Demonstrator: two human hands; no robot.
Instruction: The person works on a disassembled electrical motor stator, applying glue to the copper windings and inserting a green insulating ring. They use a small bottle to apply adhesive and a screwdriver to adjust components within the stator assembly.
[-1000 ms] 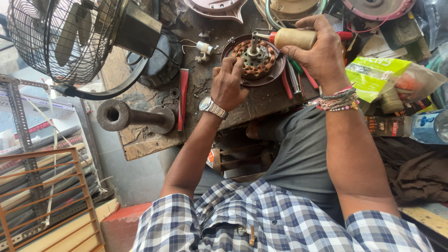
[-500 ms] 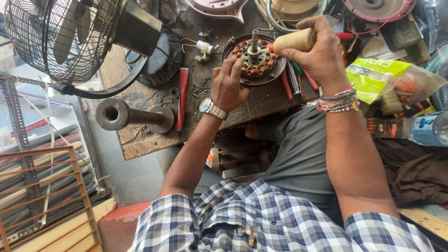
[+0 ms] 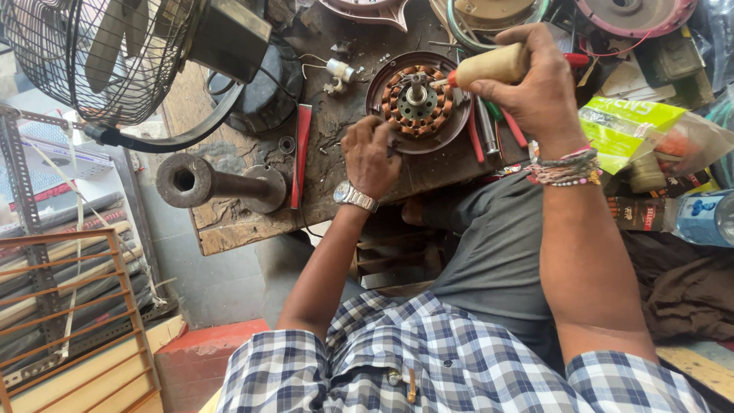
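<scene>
The round copper-wound fan motor stator [image 3: 417,101] lies on the worn wooden tabletop [image 3: 229,222]. The right hand [image 3: 535,80] grasps a wooden-handled tool [image 3: 489,67] beside it; the left hand [image 3: 371,157] is clenched against its rim.

The fan motor stator [image 3: 417,99], a round dark housing with copper windings ringed about a central steel shaft, lay flat on the wooden workbench. The wooden-handled tool [image 3: 489,66] was tilted nearly level, its tip at the stator's right upper edge.
</scene>
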